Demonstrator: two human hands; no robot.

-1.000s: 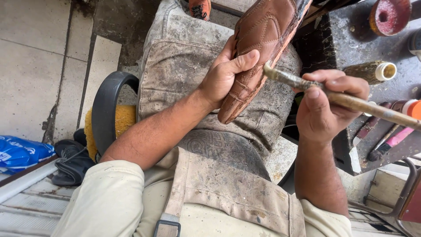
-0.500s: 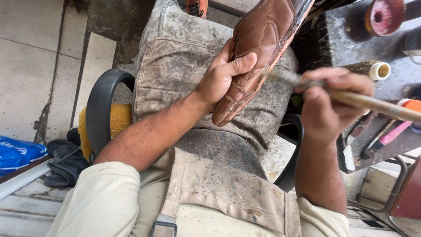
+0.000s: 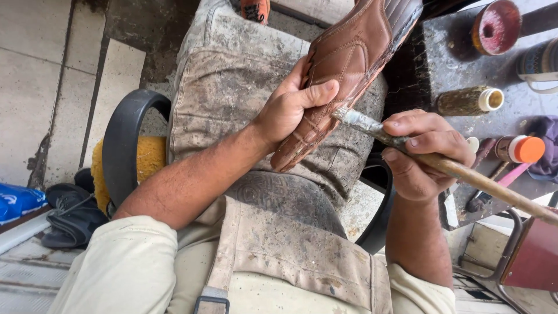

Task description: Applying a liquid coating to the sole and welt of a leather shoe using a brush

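Brushing the edge of a brown shoe held over the lap.

The left hand is clamped round the brown shoe, thumb across the upper, and props it on the stained apron over the knee. The right hand is closed on a long wooden brush, whose caked tip touches the shoe's side near the thumb. The two hands sit close together but apart. The shoe runs on a slant, one end low by the lap, the other rising toward the dark workbench at upper right; its long axis follows that diagonal. To do this well, I'd say keep the shoe braced hard against the knee, stroke along the seam rather than across it, and load the tip lightly so nothing smears onto the leather. A small bottle and an orange-capped tube lie on the bench.
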